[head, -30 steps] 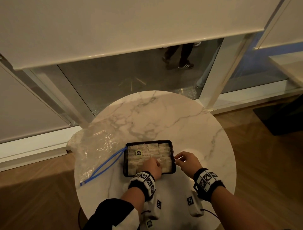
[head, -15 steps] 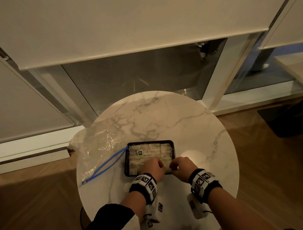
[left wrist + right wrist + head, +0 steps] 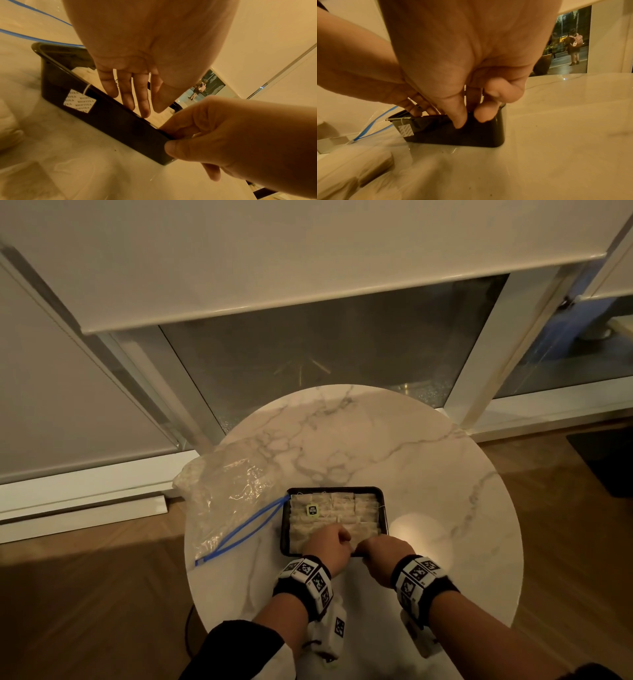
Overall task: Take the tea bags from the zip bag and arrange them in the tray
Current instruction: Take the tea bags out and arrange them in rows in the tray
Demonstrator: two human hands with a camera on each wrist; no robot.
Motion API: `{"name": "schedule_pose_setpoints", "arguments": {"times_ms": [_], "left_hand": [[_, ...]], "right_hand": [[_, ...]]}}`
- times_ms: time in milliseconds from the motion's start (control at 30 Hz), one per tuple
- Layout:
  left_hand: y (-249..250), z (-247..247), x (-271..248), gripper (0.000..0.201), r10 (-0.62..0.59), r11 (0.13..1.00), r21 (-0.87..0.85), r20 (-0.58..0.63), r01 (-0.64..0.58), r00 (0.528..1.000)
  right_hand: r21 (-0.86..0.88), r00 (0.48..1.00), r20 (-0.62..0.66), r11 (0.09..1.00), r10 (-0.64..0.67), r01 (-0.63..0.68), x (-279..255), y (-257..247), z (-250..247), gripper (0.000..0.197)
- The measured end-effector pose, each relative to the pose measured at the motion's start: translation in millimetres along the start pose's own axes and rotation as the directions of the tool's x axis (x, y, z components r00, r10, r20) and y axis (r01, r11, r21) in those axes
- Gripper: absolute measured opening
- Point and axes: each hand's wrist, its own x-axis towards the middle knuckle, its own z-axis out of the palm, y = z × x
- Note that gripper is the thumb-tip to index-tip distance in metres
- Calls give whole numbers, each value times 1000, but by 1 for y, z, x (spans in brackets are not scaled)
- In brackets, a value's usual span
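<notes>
A black tray (image 3: 334, 489) sits on the near half of the round marble table (image 3: 376, 446), packed with rows of pale tea bags (image 3: 342, 508); one green tag (image 3: 312, 510) lies on top. My left hand (image 3: 337, 537) reaches into the tray's near side, its straight fingers (image 3: 126, 97) resting on the tea bags. My right hand (image 3: 363, 549) pinches the tray's near right corner, thumb (image 3: 458, 121) on the outer wall (image 3: 111, 119), other fingers over the rim. A white paper tag (image 3: 79, 100) hangs outside the near wall. The clear zip bag (image 3: 233, 491) lies left of the tray, its blue zip open.
The table's round edge runs close behind my wrists, with wooden floor (image 3: 85, 594) below it. Bare marble lies beyond and to the right of the tray. A glass pane (image 3: 325, 354) and lowered blinds stand behind the table.
My right hand has moved left from the tray's right side to its near right corner and taken hold of the rim. The left hand has stayed in the tray.
</notes>
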Motion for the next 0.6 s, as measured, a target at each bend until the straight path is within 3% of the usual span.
{"name": "schedule_pose_setpoints", "arguments": {"times_ms": [433, 600], "left_hand": [[-33, -28, -17, 9, 71, 993, -89, -132, -84, 989], [-51, -46, -25, 11, 86, 992, -79, -164, -100, 983]], "right_hand": [[-136, 994, 40, 986, 98, -92, 2, -20, 0, 29], [-78, 990, 22, 988, 137, -135, -3, -24, -1, 28]]}}
